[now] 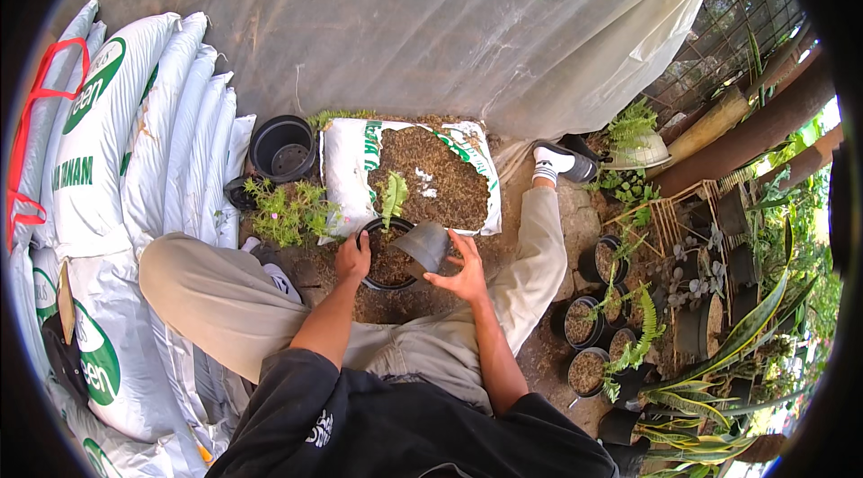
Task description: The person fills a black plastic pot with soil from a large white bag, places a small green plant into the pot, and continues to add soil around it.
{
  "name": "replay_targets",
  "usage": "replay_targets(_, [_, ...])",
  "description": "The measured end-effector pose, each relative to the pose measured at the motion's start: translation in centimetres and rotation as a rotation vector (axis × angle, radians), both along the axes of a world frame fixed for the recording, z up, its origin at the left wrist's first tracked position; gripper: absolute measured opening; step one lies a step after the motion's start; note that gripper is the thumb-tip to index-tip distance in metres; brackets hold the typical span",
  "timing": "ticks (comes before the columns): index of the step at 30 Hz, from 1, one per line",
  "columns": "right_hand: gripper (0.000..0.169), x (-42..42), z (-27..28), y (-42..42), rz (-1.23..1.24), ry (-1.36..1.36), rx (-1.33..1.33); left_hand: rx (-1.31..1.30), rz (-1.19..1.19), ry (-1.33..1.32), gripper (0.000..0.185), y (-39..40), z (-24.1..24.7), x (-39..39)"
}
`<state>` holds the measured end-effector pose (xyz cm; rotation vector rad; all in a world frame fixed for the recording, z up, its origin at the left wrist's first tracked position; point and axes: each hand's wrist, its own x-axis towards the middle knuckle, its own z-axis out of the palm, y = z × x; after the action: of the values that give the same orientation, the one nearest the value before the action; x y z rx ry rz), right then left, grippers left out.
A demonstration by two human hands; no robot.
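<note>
My left hand (354, 258) grips the left rim of a black plastic plant pot (389, 287) that stands between my legs. Brown potting mix (385, 255) fills its lower part, and a green fern frond (394, 198) rises at its far side. In my right hand (464, 274) is a smaller grey plastic pot (426, 249), tilted over the right side of the black pot. Its opening faces down and left; whether anything is left inside is hidden. Just beyond lies a white plastic sack (347, 171), cut open on top, with loose potting mix (431, 175) showing.
Full white sacks (101, 141) are stacked along the left. An empty black pot (283, 149) and a flowering plant (286, 212) stand beside the open sack. Several potted plants (585, 323) crowd the right, near a wooden rack (681, 218). A plastic sheet (431, 26) hangs behind.
</note>
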<state>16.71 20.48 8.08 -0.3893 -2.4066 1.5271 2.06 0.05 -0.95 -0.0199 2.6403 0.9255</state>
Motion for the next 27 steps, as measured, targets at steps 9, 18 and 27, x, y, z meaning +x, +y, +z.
replay_targets(9, [0.101, 0.6, 0.3, 1.2, -0.015, 0.021, 0.055, -0.002, -0.007, -0.032, 0.062, 0.1, 0.4, 0.0])
replay_targets(18, [0.102, 0.8, 0.1, 1.8, 0.013, 0.043, 0.136, 0.003, -0.008, -0.033, 0.061, 0.2, 0.3, 0.0])
replay_targets(27, [0.099, 0.7, -0.6, 1.9, -0.12, 0.024, 0.073, -0.009, -0.026, -0.047, 0.061, 0.1, 0.1, -0.2])
